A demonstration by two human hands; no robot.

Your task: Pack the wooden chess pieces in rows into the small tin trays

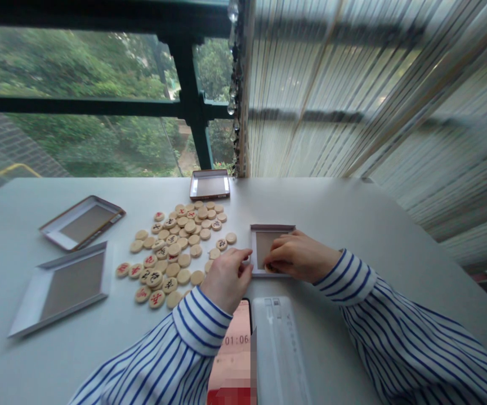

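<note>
A small shallow box [263, 239] with a grey floor lies on the table in front of me. My right hand [296, 256] reaches into it from the right, its fingers closed on a round wooden Chinese chess piece [270, 268] low in the box. At the box's left wall is my left hand [228, 277], fingers curled in; whether it grips the wall or a small thing cannot be made out. To its left spreads a loose heap of Chinese chess pieces [183, 260], some showing red or black characters, others blank faces.
Two shallow trays lie at the left, a brown-edged one [59, 236] and a white one [32, 298]. Another small tray [210, 193] stands at the far edge. Near me are a phone [235, 363] with a timer and a white device [279, 349]. Behind the white table [336, 208] hangs a string curtain.
</note>
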